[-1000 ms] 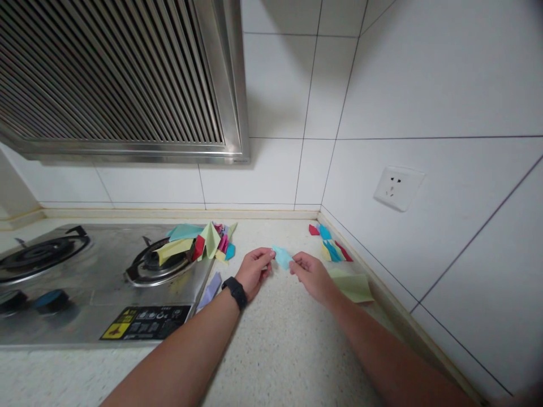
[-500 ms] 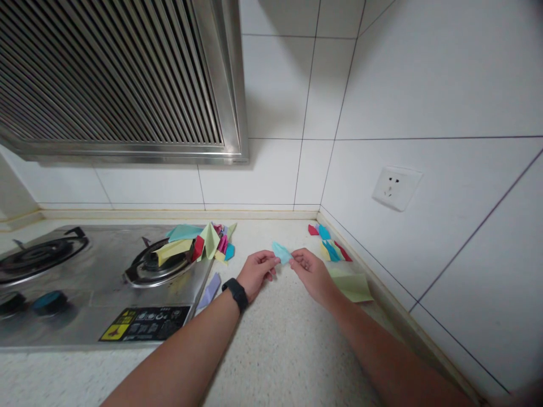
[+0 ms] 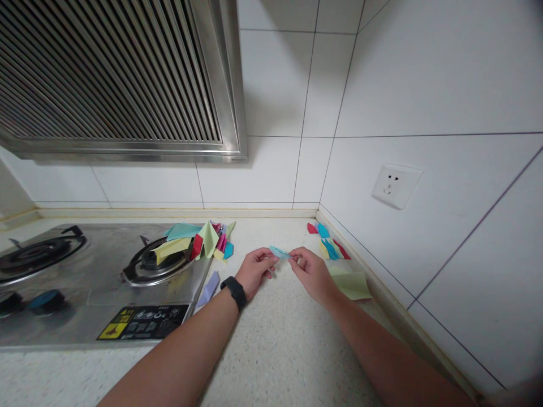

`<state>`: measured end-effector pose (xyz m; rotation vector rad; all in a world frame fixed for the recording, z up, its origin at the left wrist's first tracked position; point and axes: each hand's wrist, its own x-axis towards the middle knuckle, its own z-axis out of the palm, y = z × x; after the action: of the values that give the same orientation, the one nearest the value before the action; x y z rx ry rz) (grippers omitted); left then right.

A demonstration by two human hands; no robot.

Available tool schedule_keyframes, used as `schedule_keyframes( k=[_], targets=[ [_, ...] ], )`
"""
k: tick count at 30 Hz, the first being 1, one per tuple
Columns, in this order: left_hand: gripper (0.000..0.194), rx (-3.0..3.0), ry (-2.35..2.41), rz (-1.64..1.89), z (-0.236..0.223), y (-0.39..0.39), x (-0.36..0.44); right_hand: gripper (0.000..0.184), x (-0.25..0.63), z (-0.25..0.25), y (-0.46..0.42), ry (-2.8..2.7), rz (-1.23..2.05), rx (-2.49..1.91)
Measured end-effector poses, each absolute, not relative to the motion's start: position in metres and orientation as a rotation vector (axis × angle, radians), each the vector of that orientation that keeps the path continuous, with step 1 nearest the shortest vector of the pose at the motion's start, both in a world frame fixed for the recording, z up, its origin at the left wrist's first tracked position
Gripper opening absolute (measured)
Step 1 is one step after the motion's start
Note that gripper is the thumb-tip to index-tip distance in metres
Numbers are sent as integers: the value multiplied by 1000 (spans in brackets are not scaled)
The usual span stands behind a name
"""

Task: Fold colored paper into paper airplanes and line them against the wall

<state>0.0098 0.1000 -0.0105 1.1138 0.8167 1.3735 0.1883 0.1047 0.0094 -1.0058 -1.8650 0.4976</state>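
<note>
A small piece of light blue folded paper (image 3: 280, 252) is held above the counter between my two hands. My left hand (image 3: 257, 271), with a black watch on the wrist, pinches its left end between thumb and fingers. On the other side, my right hand (image 3: 311, 273) grips the right end with thumb and forefinger. The paper is seen nearly edge-on, so its exact folded shape is hard to make out. A pale green paper sheet (image 3: 351, 283) lies beside my right wrist, and a lilac folded paper (image 3: 207, 289) lies left of my left wrist.
Several colourful folded papers (image 3: 208, 239) are heaped at the edge of the gas stove (image 3: 139, 297), partly over a burner. More red, blue and yellow folded pieces (image 3: 333, 249) lie by the right wall. A range hood (image 3: 127, 148) hangs above the stove; a socket (image 3: 396, 185) is on the wall.
The light blue paper has tilted from showing its flat face to nearly edge-on. My left fingers have shifted slightly along its lower left edge; both hands keep hold.
</note>
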Motion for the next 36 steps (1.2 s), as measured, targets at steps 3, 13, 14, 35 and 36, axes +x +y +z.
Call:
schedule_keyframes(
  k=[3, 13, 14, 35, 36],
  targets=[
    [31, 1116, 823, 1369, -10, 100, 10, 13, 189, 10, 105, -1870, 486, -1006],
    [29, 1111, 823, 1379, -12, 101, 10, 11, 189, 7, 106, -1900, 458, -1012],
    [28, 1114, 827, 1381, -11, 101, 10, 11, 189, 7, 106, -1898, 452, -1007],
    [22, 1259, 853, 1240, -11, 96, 13, 12, 189, 17, 104, -1804, 548, -861],
    [22, 1263, 855, 1239, -11, 96, 13, 13, 189, 17, 105, -1800, 572, -854]
  ],
)
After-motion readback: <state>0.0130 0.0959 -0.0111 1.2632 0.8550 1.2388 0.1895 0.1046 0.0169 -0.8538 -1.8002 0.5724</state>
